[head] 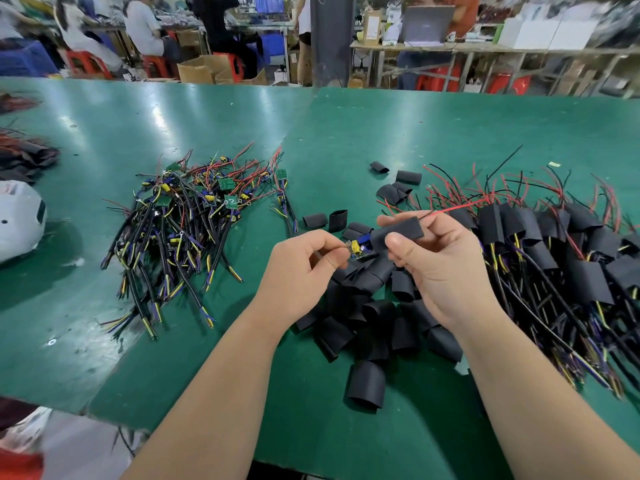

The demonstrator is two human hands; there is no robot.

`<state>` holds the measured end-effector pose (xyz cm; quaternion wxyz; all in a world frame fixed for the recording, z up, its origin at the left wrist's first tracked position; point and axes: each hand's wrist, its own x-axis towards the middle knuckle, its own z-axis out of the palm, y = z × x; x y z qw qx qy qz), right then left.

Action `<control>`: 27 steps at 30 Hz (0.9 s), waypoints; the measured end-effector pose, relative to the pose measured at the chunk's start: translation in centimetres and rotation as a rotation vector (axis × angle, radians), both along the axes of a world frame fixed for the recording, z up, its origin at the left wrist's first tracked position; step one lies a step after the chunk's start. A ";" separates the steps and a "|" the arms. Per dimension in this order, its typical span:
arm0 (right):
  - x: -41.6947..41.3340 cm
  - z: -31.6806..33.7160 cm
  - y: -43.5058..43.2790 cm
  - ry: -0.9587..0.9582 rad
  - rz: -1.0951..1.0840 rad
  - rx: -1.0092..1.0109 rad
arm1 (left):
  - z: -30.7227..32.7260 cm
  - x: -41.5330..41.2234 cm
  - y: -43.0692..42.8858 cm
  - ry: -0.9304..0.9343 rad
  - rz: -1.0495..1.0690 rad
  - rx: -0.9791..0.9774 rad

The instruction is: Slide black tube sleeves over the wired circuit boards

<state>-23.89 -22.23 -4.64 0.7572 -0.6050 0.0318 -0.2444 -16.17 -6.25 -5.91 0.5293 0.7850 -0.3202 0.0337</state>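
Fingertips (389,220) of the right hand (440,271) curl over the top of a short black flattened tube sleeve (403,231), with the thumb pressed against its near face, so the sleeve is pinched and held above the table. Thin red and black wire leads (457,208) stick out of the sleeve's far end and run off to the right. The left hand (304,271) faces it, thumb and curled forefinger pinching the near end of a small wired circuit board (358,249) with a yellow part and a blue part on it. The board's other end sits right at the sleeve's open mouth (how far it is inside, I cannot tell).

Both hands hover over a loose heap of black tube sleeves (367,317) lying on the glossy green table (346,133). To the left, well apart from the hands, lies a tangled pile of bare green circuit boards with black, yellow, blue and red wires (187,216). To the right is a larger pile of wired boards already wearing black sleeves (554,258), red and black leads fanning out from its far side. A white rounded object (20,220) sits at the table's left edge. Beyond the table, people sit on red plastic stools (86,62) at other benches.
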 end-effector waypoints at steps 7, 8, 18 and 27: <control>0.1 0.0 0.4 0.056 -0.110 -0.052 | -0.1 -0.3 -0.3 -0.038 -0.024 -0.035; 0.1 -0.1 0.6 0.062 -0.067 -0.054 | -0.2 -0.4 -0.3 -0.041 -0.033 -0.028; 0.4 -0.5 1.6 0.103 0.056 0.236 | 0.0 -0.4 -0.6 0.103 -0.037 -0.254; 0.6 -0.4 2.3 0.217 0.032 0.485 | -0.5 -0.5 -0.6 -0.190 0.022 -0.134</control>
